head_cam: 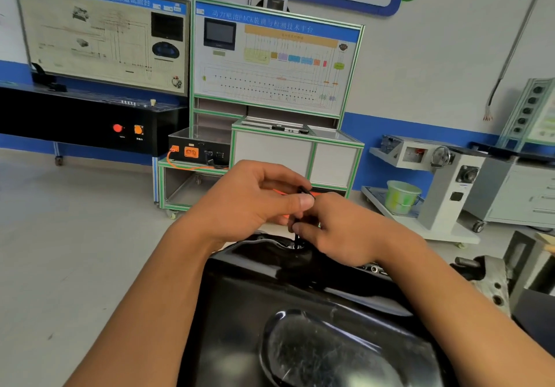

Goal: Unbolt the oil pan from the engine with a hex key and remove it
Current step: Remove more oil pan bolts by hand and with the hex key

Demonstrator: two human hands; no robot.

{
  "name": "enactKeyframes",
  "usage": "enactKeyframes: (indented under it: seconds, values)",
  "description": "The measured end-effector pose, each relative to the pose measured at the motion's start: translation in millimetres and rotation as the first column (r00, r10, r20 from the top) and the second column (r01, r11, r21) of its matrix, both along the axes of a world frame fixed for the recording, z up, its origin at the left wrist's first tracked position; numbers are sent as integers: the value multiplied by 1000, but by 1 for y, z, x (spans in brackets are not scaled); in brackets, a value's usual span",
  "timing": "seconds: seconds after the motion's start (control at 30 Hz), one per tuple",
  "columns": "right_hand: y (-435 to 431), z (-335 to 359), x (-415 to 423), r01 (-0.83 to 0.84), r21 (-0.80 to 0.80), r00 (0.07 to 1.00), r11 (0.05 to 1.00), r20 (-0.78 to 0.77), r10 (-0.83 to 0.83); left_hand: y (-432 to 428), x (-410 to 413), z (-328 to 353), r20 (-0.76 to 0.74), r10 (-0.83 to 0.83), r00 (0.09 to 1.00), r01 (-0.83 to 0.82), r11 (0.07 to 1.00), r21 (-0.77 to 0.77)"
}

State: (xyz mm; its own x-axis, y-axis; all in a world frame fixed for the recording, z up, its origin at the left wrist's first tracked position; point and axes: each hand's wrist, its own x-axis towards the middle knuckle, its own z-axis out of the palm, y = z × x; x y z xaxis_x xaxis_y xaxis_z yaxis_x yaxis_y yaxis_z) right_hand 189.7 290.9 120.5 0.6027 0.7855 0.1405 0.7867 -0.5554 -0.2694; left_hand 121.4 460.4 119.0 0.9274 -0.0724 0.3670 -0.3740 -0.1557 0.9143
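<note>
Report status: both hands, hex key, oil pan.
Left hand pinches top of hex key; right hand grips its shaft. Key upright, tip at far rim of oil pan. No obstruction seen.

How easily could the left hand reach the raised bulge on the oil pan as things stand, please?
Probably yes: the bulge lies bare, nearer the person than the left hand, with nothing over it. The hand would first have to release the hex key.

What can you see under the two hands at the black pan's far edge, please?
The hex key stands upright in a recess at the rim of the pan; its tip and whatever it engages are hidden.
</note>
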Motion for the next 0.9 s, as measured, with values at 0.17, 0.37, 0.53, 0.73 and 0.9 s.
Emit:
enactKeyframes:
  seconds: [0.17, 0.37, 0.53, 0.73, 0.9]
  values:
    - [-1, -2, 3, -27, 17, 999, 999, -25, 28, -10, 2, 0, 103, 203, 974, -214, 971, 106]
    - [-1, -4, 9, -37, 109, 981, 993, -184, 57, -13, 4, 2, -91, 381, 920, -383, 924, -11]
    - [-2, -7, 10, -35, 227, 956, 973, -275, 98, -7, -5, 4, -356, -7, 935, -142, 909, -392]
    - [-8, -6, 15, -89, 372, 945, 924, -262, 196, 3, -9, -4, -254, -278, 926, 162, 904, -396]
    - [-14, -6, 14, -50, 421, 943, 906, -279, 181, -3, -12, -4, -202, -241, 949, 187, 948, -256]
